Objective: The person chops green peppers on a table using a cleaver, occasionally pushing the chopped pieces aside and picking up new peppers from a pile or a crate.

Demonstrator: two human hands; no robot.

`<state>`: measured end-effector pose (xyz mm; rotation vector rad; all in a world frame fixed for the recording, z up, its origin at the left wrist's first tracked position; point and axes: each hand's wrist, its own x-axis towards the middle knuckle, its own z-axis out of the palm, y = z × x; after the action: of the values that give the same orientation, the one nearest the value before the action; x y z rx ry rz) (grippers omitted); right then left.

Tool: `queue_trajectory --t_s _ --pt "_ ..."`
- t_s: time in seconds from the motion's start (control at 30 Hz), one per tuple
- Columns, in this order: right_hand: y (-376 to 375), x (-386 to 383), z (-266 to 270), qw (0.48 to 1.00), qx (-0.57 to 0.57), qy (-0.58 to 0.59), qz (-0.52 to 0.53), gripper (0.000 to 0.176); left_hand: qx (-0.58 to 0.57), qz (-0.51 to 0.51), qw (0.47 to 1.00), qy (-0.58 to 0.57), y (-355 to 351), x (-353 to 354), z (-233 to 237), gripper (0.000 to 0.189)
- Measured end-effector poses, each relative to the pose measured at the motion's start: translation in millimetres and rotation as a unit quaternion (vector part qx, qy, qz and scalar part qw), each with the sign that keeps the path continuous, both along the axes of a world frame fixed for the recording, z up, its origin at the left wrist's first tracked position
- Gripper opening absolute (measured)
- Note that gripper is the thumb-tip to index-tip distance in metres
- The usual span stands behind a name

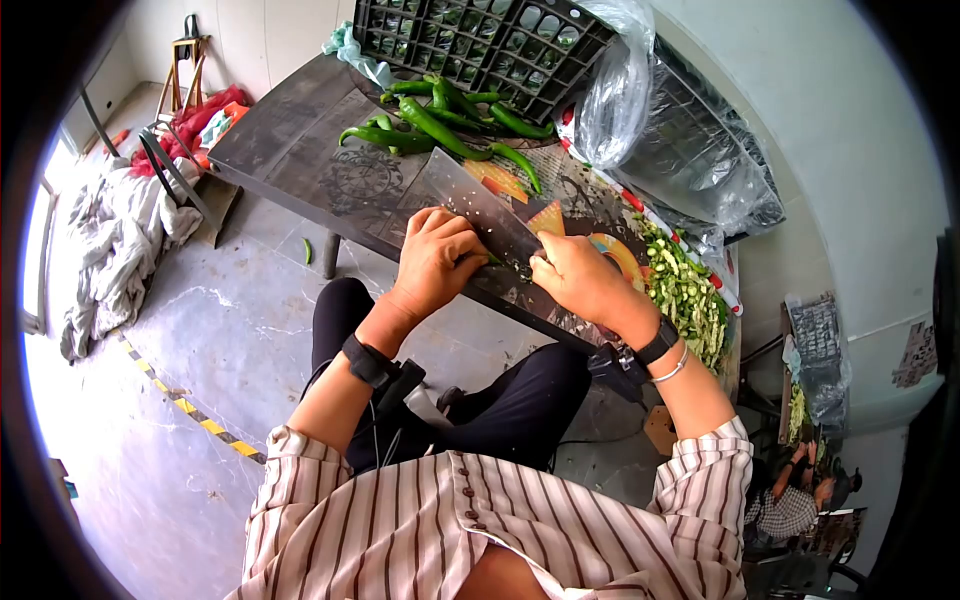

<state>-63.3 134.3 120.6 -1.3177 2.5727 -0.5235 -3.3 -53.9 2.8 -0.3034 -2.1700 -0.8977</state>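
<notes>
My right hand (588, 282) is wrapped round the handle of a wide-bladed knife (472, 200), whose flat blade points away to the upper left with pale seeds stuck on it. Close beside the blade, my left hand (438, 258) is closed with its fingers curled down on a green chili pepper (492, 259); only a small bit of the pepper shows under the fingers. Beyond the knife lies a pile of whole green chili peppers (440, 115). Chopped green pepper pieces (685, 290) are heaped to the right of my right hand.
The dark table (300, 130) has a patterned top. A black plastic crate (490, 45) is tilted at its far side, beside clear plastic sheeting (650, 130). White cloth (125, 245) is piled on the floor at left. Another person (790, 510) works at the lower right.
</notes>
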Motion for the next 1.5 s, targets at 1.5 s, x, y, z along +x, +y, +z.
queue_trajectory --t_s 1.5 --pt "-31 -15 -16 0.999 -0.018 -0.028 -0.004 0.022 -0.033 0.004 0.999 0.003 2 1 1 0.009"
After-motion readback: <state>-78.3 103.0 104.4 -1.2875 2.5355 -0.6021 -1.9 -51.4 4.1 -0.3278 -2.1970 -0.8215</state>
